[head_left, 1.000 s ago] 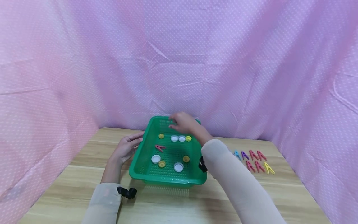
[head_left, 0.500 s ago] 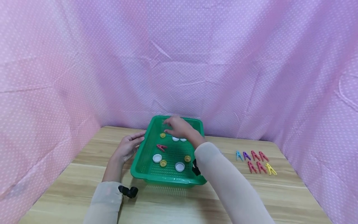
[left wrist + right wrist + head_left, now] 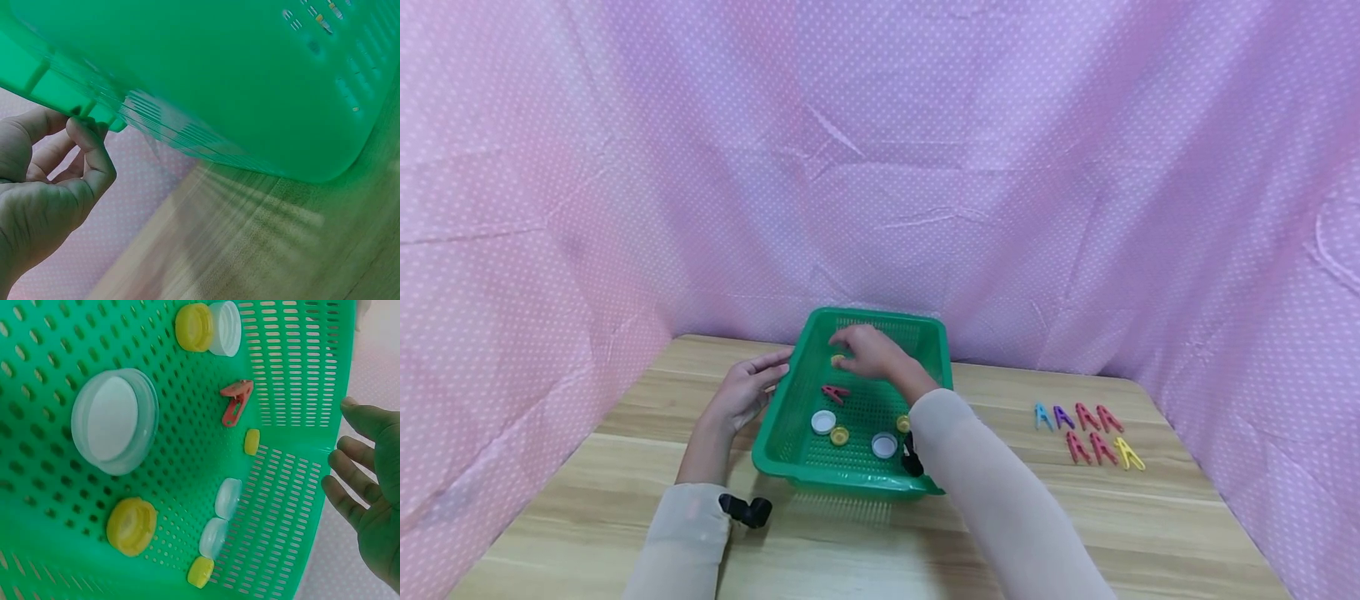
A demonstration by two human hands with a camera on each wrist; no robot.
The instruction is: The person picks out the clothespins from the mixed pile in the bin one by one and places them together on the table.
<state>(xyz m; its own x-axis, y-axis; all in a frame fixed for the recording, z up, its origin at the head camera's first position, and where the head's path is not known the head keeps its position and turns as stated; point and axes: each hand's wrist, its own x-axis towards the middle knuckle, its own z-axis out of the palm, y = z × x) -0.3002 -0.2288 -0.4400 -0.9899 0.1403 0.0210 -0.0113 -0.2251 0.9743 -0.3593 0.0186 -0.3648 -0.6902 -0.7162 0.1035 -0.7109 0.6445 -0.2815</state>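
A green perforated basket (image 3: 775,433) stands on the wooden table, holding bottle caps and one red clothespin (image 3: 835,394). My left hand (image 3: 747,392) pinches the basket's left rim between thumb and fingertips, seen from below in the left wrist view. Over the far part of the basket reaches my right hand (image 3: 868,352), with fingers loosely spread and nothing between them. In the right wrist view it overlaps the basket's far edge. A large white cap (image 3: 114,422) and a yellow cap (image 3: 131,526) lie nearest that camera. The head view has some far caps hidden behind my right hand.
Right of the basket, several clothespins lie in two rows on the table (image 3: 1150,517): a blue one (image 3: 1042,417), a purple one (image 3: 1063,417), red ones (image 3: 1087,416) and a yellow one (image 3: 1129,454). A pink dotted cloth (image 3: 880,167) hangs behind.
My right hand has moved left and nearer me over the basket, now covering the white caps at the far end. My left hand keeps its place on the rim.
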